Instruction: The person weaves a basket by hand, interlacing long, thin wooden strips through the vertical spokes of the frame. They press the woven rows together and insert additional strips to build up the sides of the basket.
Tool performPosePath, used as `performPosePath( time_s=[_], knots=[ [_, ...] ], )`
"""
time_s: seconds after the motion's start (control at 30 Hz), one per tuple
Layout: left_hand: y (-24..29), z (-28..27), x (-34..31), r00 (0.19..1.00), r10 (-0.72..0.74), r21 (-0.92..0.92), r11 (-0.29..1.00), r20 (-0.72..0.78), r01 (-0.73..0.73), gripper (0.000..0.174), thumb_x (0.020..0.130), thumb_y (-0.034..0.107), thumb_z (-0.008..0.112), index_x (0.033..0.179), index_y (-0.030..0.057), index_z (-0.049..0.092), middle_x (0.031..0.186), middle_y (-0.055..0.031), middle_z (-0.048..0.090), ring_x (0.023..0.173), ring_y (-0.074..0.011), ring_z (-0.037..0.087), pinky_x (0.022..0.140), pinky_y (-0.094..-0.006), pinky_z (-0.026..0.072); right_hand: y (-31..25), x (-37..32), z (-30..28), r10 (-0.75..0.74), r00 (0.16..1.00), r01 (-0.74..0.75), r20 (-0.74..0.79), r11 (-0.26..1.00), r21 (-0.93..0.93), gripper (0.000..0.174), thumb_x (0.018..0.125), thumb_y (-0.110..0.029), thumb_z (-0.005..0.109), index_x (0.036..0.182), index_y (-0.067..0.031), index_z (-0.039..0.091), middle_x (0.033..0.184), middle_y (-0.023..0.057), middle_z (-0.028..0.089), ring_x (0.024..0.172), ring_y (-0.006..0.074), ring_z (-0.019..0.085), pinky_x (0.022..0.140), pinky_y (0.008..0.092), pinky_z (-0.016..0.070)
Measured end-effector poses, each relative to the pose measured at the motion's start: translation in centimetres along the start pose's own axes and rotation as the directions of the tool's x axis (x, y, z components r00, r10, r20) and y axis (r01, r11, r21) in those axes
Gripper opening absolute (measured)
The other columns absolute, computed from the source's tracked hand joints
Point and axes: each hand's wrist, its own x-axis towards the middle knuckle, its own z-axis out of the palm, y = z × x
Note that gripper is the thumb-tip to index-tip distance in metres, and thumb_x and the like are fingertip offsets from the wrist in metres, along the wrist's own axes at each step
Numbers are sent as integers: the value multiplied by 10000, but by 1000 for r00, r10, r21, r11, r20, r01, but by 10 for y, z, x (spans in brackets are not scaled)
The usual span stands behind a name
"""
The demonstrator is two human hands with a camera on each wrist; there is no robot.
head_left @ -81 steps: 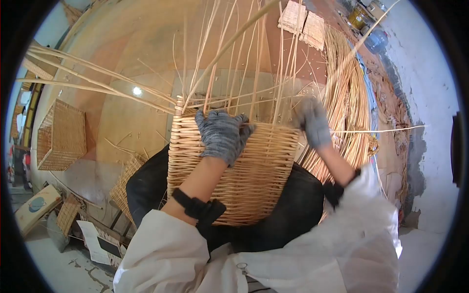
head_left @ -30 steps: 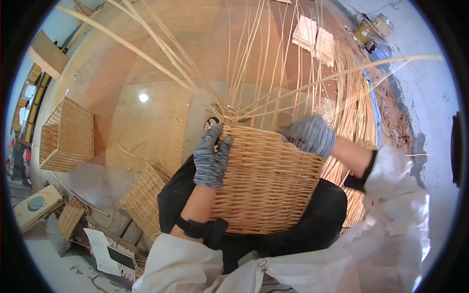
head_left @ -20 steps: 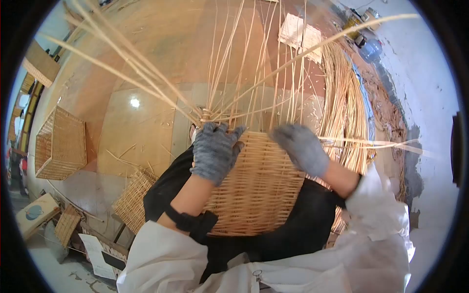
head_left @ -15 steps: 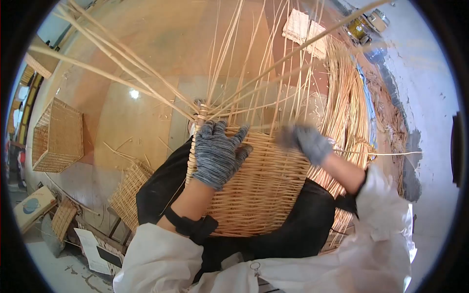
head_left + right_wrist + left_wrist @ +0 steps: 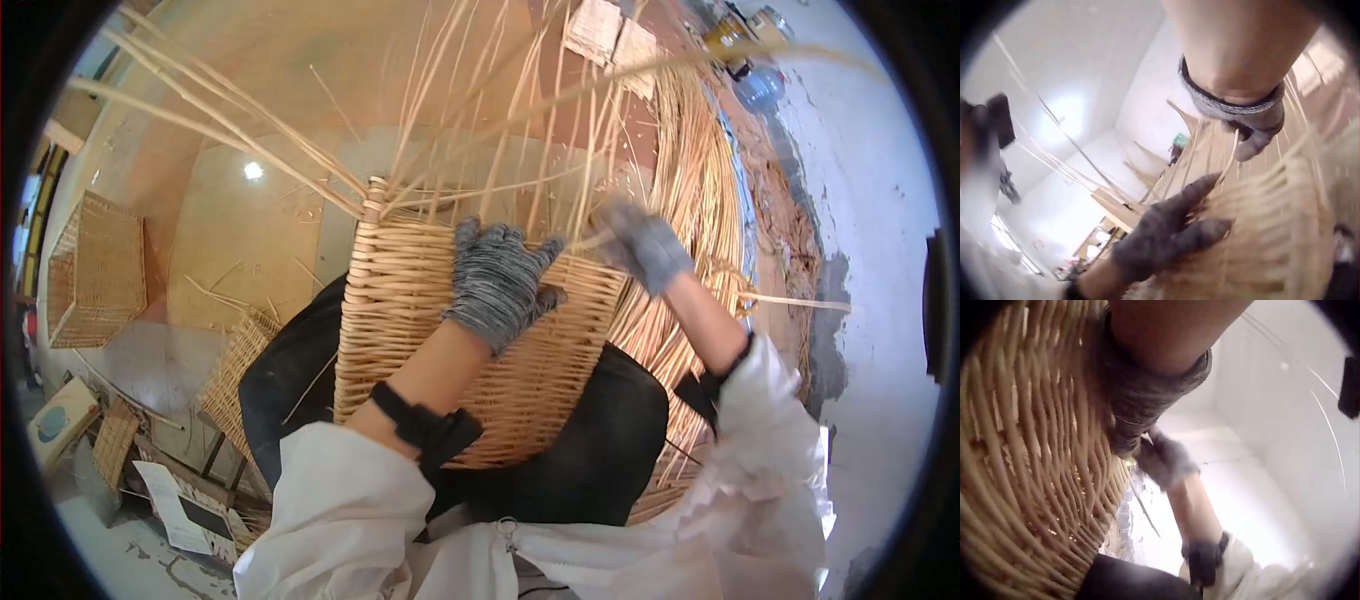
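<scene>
A partly woven willow basket (image 5: 395, 300) lies across the person's lap, its upright stakes (image 5: 541, 175) rising from the far edge. My left hand (image 5: 497, 285), in a grey knit glove, rests on the woven wall, with fingertips right at the upper edge. In the right wrist view the left hand's forefinger and thumb (image 5: 1200, 234) lie fairly straight along the weave. My right hand (image 5: 645, 245), gloved too and blurred, is at the right part of that edge. It pinches a willow rod (image 5: 1229, 165) that runs toward the left forefinger.
A large bundle of loose rods (image 5: 690, 190) lies on the floor at the right, beside the wall. Long rods (image 5: 225, 125) stick out from the basket's left corner. A finished-looking basket (image 5: 100, 270) and a smaller woven piece (image 5: 240, 370) stand at left.
The left hand has gone from the basket's left corner rightward along the upper edge. The right hand has kept moving quickly about the edge's right part. Basket and rods have shifted in view.
</scene>
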Motion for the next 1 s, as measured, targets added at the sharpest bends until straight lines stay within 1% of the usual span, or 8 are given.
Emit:
performPosePath(
  time_s=[0.1, 0.27, 0.37, 0.53, 0.67, 0.73, 0.8, 1.0],
  knots=[
    [32, -9, 7, 972, -228, 68, 972, 49, 225, 677, 785, 634, 443, 1331, 239, 379, 1219, -154, 488, 1202, -283, 390, 1052, -506, 100, -16, 64, 22, -653, 732, 446, 195, 243, -862, 519, 832, -125, 576, 1294, -9, 370, 1063, 130, 578, 973, 200, 528, 730, 272, 479],
    [29, -5, 3, 981, -194, 7, 981, -9, 194, 623, 789, 632, 436, 1259, 225, 483, 1218, -160, 484, 1207, -283, 376, 1047, -538, 75, -20, 4, -14, -67, 977, -51, -201, 847, -529, 480, 818, -102, 573, 1261, -12, 411, 1049, 189, 551, 829, 276, 581, 804, 322, 479],
    [32, 4, 4, 984, -173, -79, 982, -49, 169, 546, 787, 575, 496, 1192, 213, 545, 1242, -161, 458, 1217, -286, 356, 1050, -525, 97, 37, -49, -48, 205, 966, -130, -157, 912, 388, 307, 871, -2, 459, 1152, 114, 421, 1053, 237, 533, 894, 342, 577, 830, 376, 510],
    [-12, 1, -49, 638, -203, -305, 951, -743, -53, 412, 739, 208, 701, 1096, 59, 561, 1185, -140, 479, 1155, -291, 404, 995, -419, 302, -39, -72, -24, 360, 926, -369, -115, 927, -71, 351, 851, -72, 510, 1167, 62, 438, 980, 215, 579, 811, 325, 620, 745, 365, 530],
    [-95, -15, -79, 614, -644, -759, 642, -457, 108, 490, 691, 98, 736, 1118, 9, 513, 1111, -124, 520, 1028, -233, 505, 893, -335, 417, -88, -93, 74, 71, 979, 28, 193, 883, -469, 193, 838, -100, 541, 986, 22, 566, 839, 115, 626, 628, 226, 627, 645, 312, 527],
    [-114, -2, -69, 744, -571, -769, 628, -347, 124, 523, 667, 53, 748, 1123, 2, 497, 1087, -120, 532, 977, -198, 535, 846, -281, 451, -118, -97, 145, -113, 942, 320, 317, 598, -735, 136, 820, -115, 556, 870, -1, 611, 811, 83, 629, 670, 211, 631, 624, 319, 517],
    [-124, 20, -58, 684, -663, -949, 276, -305, -155, 494, 644, 42, 756, 1073, -5, 517, 1059, -129, 548, 962, -226, 547, 858, -305, 456, -109, -69, 188, -476, 538, 623, 696, -331, -708, 168, 819, -162, 547, 862, -27, 636, 815, 99, 634, 735, 242, 633, 635, 337, 513],
    [-136, 20, -54, 697, -657, -946, 307, -288, -101, 436, 622, 46, 764, 1014, -16, 586, 981, -142, 605, 913, -230, 594, 854, -312, 463, -134, -36, 256, -349, 770, 508, 534, -169, -844, 381, 871, -386, 425, 862, -71, 639, 808, 132, 642, 784, 295, 613, 721, 398, 485]
  ],
)
